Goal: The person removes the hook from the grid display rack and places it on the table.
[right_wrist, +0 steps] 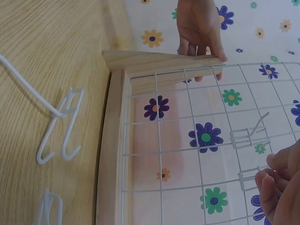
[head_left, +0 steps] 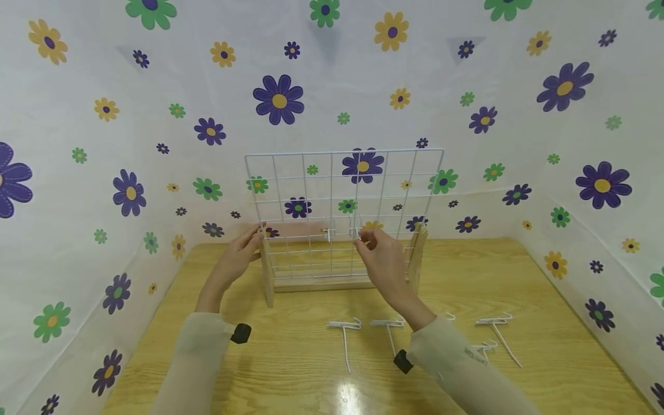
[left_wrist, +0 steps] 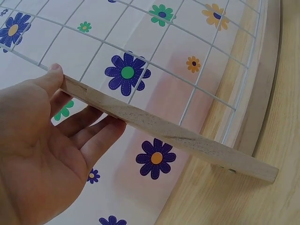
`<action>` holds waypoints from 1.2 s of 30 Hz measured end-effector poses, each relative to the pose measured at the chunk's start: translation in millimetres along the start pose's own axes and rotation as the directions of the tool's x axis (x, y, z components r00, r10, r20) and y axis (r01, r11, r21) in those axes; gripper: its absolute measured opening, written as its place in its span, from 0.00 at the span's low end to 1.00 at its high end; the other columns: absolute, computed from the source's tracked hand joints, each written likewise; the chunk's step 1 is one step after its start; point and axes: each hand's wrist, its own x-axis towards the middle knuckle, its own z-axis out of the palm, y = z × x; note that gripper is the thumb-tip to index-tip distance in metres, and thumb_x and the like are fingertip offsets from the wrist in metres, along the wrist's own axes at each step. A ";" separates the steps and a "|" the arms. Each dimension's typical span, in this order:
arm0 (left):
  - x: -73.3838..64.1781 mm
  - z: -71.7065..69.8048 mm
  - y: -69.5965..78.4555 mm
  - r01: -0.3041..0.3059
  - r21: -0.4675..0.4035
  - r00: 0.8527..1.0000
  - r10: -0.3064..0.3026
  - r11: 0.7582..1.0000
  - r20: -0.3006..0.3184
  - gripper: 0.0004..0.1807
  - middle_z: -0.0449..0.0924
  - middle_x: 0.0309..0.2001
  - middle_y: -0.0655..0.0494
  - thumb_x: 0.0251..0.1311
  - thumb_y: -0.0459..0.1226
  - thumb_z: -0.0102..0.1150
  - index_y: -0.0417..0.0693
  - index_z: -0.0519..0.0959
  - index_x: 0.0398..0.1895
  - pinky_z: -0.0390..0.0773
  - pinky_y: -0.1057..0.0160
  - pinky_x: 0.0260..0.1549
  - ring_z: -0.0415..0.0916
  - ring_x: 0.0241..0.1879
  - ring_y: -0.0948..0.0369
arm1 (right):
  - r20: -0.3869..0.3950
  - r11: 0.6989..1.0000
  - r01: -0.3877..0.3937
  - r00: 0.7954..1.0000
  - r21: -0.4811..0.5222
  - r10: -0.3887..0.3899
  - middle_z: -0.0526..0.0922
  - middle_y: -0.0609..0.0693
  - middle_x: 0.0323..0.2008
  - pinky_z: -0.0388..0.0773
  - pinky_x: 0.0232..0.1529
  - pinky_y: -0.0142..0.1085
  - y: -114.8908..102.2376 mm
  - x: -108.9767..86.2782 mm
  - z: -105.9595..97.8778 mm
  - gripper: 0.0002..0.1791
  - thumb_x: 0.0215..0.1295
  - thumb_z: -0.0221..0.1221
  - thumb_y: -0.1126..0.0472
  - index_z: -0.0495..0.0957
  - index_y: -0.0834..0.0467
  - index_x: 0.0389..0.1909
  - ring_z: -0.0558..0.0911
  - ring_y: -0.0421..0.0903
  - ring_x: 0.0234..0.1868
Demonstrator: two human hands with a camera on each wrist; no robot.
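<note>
A white wire grid (head_left: 301, 154) stands upright in a wooden stand (head_left: 311, 284). My left hand (head_left: 236, 256) grips the top of the stand's left post (left_wrist: 159, 126), thumb on one face and fingers behind it. On the grid's middle hangs one white wire hook (right_wrist: 241, 138), its prong sticking out. To the right of it, my right hand (head_left: 384, 262) pinches a second white hook (right_wrist: 248, 178) against the grid wires; its prong is hidden by the fingers.
Several more white wire hooks (head_left: 344, 325) lie on the wooden table (head_left: 290, 357) in front of the stand, some partly behind the right sleeve (head_left: 456, 357). A flower-printed cloth (head_left: 207, 173) rises behind the stand and along both sides.
</note>
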 end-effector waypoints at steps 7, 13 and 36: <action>1.3 -1.9 -3.8 0.003 0.013 1.000 -0.003 1.000 0.007 0.36 0.51 0.81 0.41 0.81 0.55 0.41 0.49 0.54 0.84 0.70 0.42 0.69 0.57 0.76 0.38 | -0.041 0.998 0.057 0.998 0.007 -0.057 0.88 0.57 0.29 0.72 0.19 0.28 1.0 3.5 2.1 0.04 0.68 0.66 0.69 0.86 0.68 0.38 0.83 0.48 0.24; 1.3 -1.3 -3.0 0.012 0.020 1.000 -0.012 1.000 0.006 0.35 0.49 0.81 0.41 0.82 0.54 0.40 0.49 0.53 0.84 0.70 0.41 0.69 0.57 0.76 0.38 | -0.062 0.998 0.065 0.996 -0.020 -0.067 0.87 0.57 0.28 0.72 0.19 0.31 -0.4 7.0 2.6 0.04 0.68 0.67 0.68 0.87 0.67 0.37 0.82 0.47 0.23; -13.5 -0.8 29.9 0.065 -0.054 0.997 -0.063 0.996 0.044 0.31 0.46 0.81 0.37 0.85 0.45 0.36 0.43 0.50 0.83 0.68 0.42 0.71 0.56 0.75 0.36 | -0.114 0.992 0.118 0.987 0.041 -0.113 0.89 0.57 0.31 0.77 0.24 0.30 -8.3 19.0 -12.1 0.03 0.66 0.68 0.70 0.86 0.67 0.36 0.85 0.48 0.27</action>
